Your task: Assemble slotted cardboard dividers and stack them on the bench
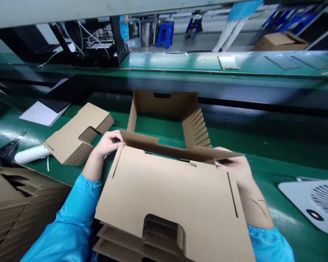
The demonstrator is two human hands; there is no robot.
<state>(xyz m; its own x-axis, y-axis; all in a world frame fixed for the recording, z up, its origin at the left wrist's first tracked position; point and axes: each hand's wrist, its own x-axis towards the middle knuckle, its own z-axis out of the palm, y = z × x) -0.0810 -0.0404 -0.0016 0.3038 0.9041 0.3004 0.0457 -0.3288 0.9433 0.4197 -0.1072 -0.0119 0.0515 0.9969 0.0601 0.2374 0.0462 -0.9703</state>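
My left hand [108,144] pinches the left end of a cardboard strip [177,148], with thumb and fingers at its corner. My right hand [236,169] grips the strip's other end, its fingers partly hidden behind the board. The strip stands tilted along the far edge of a slotted cardboard panel [175,185], which has a cutout near me. Beneath that panel, more cardboard pieces [120,238] are stacked. Just beyond the strip, a cardboard frame [165,100] with notched sides stands on the green bench.
On the left lie a pile of flat cardboard pieces [79,127], a white roll [32,154] and a black bag [7,153]. More cardboard [19,214] is stacked at lower left. A white fan [314,203] sits at right. Beyond the raised green shelf [180,62] another person's legs [231,32] show.
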